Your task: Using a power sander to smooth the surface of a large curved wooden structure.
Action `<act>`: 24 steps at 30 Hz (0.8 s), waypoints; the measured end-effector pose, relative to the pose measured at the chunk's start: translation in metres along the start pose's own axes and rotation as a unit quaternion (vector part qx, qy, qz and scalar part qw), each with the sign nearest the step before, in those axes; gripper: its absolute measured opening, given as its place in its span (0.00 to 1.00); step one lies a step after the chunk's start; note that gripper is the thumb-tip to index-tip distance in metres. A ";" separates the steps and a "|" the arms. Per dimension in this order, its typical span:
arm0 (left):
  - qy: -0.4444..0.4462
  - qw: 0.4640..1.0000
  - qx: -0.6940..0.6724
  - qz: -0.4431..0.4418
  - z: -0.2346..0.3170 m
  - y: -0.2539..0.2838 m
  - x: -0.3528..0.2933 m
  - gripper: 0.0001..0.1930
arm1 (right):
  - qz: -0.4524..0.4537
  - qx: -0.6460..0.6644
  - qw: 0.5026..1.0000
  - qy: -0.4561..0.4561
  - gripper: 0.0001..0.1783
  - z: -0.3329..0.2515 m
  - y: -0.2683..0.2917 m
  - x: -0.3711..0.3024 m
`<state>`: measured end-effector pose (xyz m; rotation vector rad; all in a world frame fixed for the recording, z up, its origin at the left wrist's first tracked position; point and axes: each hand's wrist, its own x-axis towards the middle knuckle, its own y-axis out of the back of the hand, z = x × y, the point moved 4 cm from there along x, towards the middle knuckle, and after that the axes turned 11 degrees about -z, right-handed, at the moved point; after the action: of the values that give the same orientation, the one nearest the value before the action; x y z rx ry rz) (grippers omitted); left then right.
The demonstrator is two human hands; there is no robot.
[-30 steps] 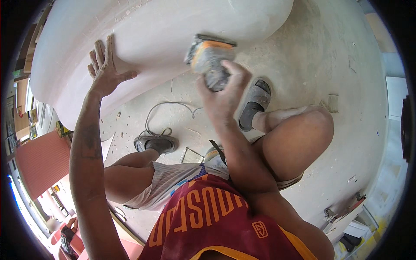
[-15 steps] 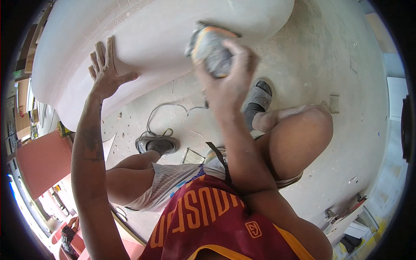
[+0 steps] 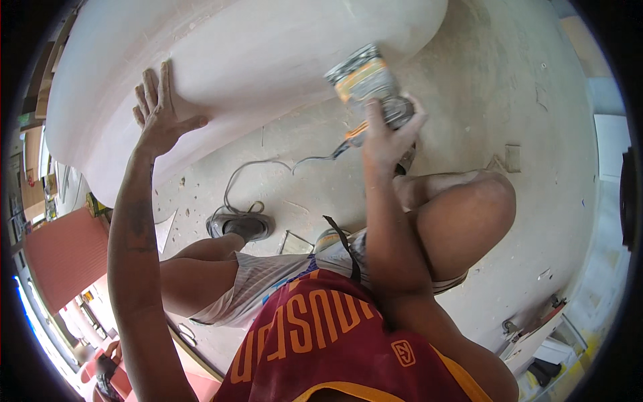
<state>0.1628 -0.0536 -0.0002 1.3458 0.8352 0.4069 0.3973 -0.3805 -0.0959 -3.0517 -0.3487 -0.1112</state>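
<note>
Your left hand (image 3: 159, 130) lay flat against the large, smooth, white, curved form (image 3: 261, 57) that filled the upper left of the view, its fingers spread and its thumb stuck out to the right. Your right hand (image 3: 392, 137) held the handheld grey-and-orange power sander (image 3: 367, 79), its fingers curled around the rounded grey end of the body. The sander was near the lower right edge of the white form, tilted, with its flat pad end toward the upper left; whether the pad touched the surface, you could not tell from this angle. An orange-and-black piece (image 3: 356, 134) stuck out beside your right hand, and a thin grey cable (image 3: 320, 158) ran from it across the pale, dusty concrete floor (image 3: 469, 127) to a loop near your left foot's grey sandal (image 3: 253, 226). Your right foot was mostly hidden behind your right hand and forearm. A ribbed pink panel (image 3: 67, 254) stood at the far left.
</note>
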 end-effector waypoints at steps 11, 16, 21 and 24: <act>0.011 1.000 0.005 -0.001 -0.007 -0.001 -0.001 0.71 | -0.067 -0.154 0.960 0.224 0.37 -0.021 -0.037 -0.048; 0.007 1.000 0.012 -0.002 -0.002 0.002 -0.002 0.70 | -0.094 -0.140 0.963 0.210 0.37 -0.020 -0.050 -0.067; 0.007 1.000 0.011 -0.002 -0.003 0.000 0.000 0.70 | -0.157 -0.126 0.963 0.181 0.38 -0.007 -0.065 -0.095; 0.005 1.000 0.007 -0.002 -0.003 0.001 0.000 0.71 | -0.169 -0.115 0.970 0.128 0.39 0.002 -0.070 -0.107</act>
<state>0.1604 -0.0512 0.0004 1.3554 0.8499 0.4066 0.2774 -0.3362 -0.1020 -3.1088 -0.8886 -0.5949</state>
